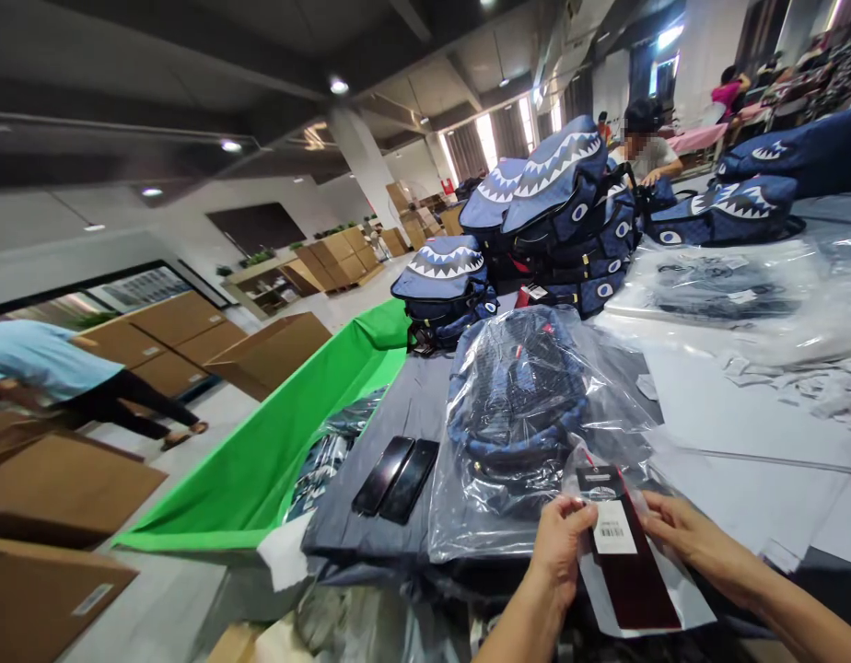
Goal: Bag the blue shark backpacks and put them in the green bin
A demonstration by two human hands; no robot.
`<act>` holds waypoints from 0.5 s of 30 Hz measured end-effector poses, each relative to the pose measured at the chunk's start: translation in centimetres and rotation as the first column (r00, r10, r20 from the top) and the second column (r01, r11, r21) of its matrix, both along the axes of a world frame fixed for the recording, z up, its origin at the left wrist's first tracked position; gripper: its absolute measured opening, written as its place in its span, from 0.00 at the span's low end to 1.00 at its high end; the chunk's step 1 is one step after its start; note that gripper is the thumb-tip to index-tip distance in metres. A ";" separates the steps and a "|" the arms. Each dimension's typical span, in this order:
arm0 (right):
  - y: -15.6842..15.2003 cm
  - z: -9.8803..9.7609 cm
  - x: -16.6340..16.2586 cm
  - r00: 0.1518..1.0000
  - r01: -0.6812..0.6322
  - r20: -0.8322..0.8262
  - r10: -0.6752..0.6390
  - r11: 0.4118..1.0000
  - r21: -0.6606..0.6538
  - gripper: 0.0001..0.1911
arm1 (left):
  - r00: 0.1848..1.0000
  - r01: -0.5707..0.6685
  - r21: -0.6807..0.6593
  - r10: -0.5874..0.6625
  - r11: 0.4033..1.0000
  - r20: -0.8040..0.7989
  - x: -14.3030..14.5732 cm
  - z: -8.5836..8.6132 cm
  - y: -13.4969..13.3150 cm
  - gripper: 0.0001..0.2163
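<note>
Head view: at lower right, left hand (560,548) and right hand (681,529) pinch the sleeved hang tag (633,585) by opposite edges, likely keeping its barcode label (614,528) flat and readable, below the bagged backpack (518,387).

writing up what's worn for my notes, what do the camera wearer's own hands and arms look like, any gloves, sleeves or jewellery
The left hand and right hand are ungloved. The left forearm and right forearm are bare as far as the picture shows; no sleeve, watch, bracelet or ring can be seen on the visible parts.
</note>
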State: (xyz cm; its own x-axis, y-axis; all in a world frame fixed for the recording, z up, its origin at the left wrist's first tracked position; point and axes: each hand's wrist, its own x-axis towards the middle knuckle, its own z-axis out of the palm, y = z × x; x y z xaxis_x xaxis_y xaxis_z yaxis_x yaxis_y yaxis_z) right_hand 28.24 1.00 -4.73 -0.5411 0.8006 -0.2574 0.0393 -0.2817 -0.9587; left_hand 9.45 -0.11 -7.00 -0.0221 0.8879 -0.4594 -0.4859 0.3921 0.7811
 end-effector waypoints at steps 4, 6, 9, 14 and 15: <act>-1.3 -1.7 0.3 0.958 0.183 0.190 -0.215 0.968 0.172 0.34 | 0.935 0.043 0.196 0.030 0.980 -0.355 0.1 -2.3 -0.8 0.23; -1.8 -2.9 0.1 0.890 0.239 0.301 -0.342 0.913 0.330 0.33 | 0.773 0.200 0.231 -0.008 0.952 -0.635 -0.3 -2.6 -1.1 0.19; -2.5 -4.0 -0.4 0.781 0.237 0.404 -0.477 0.824 0.514 0.25 | 0.287 0.486 0.108 -0.041 0.867 -0.957 -1.3 -1.1 -1.2 0.09; -4.0 -4.8 -0.6 0.639 0.095 0.425 -0.641 0.614 0.783 0.20 | -0.039 0.866 0.082 0.231 0.493 -0.972 -1.6 4.1 0.8 0.17; -4.4 -5.1 -0.5 0.622 0.063 0.401 -0.672 0.554 0.830 0.21 | -0.008 0.947 0.081 0.275 0.311 -0.961 -1.2 4.9 1.7 0.19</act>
State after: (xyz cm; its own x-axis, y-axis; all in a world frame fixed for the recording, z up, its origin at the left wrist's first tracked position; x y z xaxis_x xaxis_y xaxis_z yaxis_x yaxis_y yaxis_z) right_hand 27.72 -3.39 -9.78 -0.0855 0.9336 0.3481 0.7548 0.2887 -0.5890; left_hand 8.30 1.55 -2.10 0.6934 0.6881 0.2139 0.6264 -0.7223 0.2931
